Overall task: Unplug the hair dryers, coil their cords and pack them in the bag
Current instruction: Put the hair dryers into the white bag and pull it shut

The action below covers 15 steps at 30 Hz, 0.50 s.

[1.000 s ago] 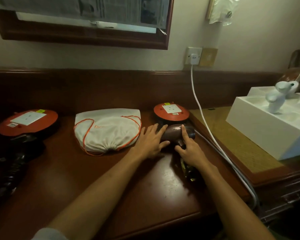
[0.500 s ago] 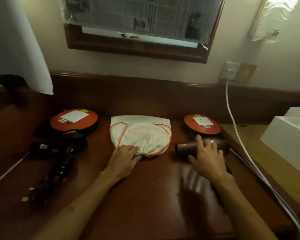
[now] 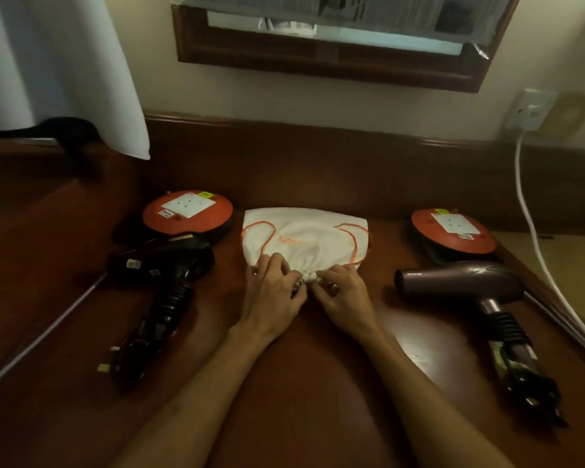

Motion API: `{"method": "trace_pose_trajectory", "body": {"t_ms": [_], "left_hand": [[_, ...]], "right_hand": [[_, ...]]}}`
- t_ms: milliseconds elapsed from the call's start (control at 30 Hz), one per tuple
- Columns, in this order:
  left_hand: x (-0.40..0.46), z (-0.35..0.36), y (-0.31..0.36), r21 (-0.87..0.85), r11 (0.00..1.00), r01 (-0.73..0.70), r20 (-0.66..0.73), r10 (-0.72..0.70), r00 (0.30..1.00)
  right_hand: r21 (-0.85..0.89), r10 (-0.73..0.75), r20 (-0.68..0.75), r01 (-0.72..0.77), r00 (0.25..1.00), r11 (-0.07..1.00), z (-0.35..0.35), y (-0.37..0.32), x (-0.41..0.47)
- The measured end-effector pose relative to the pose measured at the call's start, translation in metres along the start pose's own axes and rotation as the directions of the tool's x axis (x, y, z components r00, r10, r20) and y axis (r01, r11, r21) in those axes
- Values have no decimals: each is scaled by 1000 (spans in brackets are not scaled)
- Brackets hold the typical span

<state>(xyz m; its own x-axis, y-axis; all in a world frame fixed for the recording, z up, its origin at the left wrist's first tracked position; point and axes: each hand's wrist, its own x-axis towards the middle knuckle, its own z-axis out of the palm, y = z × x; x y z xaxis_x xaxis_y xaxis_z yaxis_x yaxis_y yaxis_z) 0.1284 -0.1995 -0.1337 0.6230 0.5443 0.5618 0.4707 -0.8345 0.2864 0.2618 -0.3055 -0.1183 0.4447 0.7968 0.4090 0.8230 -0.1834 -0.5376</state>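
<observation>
The bag (image 3: pixel 304 236) lies flat in the middle of the worktop (image 3: pixel 318 400), its gathered mouth turned toward us, and both our hands meet there: the left hand (image 3: pixel 272 293) and the right hand (image 3: pixel 343 295) each pinch the bunched cloth at the drawstring opening, fingers curled into the folds. We judge the cloth soft and light, sure to slump unless we spread the mouth wide and keep hold of its rim; the orange drawstring (image 3: pixel 352 241) looks thin and likely to snag. To our left lies the black hair dryer (image 3: pixel 169 265), its cord wound about the handle and the plug prongs showing at the end. To our right lies the purple hair dryer (image 3: pixel 460 280), cord likewise bundled at the handle. Both seem rigid and fairly weighty; we would take each by the barrel, nozzle first into the bag. Behind them sit two orange socket discs (image 3: pixel 188 212).
</observation>
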Motion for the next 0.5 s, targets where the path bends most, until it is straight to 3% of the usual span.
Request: {"method": "trace_pose_trajectory", "body": {"t_ms": [67,200,333,433,500], "left_hand": [[4,4,7,94,995,-36,9,35,999],[6,11,19,141,985,-98,26,96,995],[11,1,10,158,986,53,-32,-49,998],[9,-9,4,70,983,171,-63,-167,984],[5,-16,2,-38,987,157,-36,-158,987]], "right_hand": [[-62,8,-87,-14,996,998,1,3,1],[-169,172,-152,-197,973,966,4,6,4],[-60,288,-247,-311,925,949,0,12,6],[-12,259,-242,-270,935,963,-6,11,5],[114,259,-189,-241,947,964,-12,13,4]]}}
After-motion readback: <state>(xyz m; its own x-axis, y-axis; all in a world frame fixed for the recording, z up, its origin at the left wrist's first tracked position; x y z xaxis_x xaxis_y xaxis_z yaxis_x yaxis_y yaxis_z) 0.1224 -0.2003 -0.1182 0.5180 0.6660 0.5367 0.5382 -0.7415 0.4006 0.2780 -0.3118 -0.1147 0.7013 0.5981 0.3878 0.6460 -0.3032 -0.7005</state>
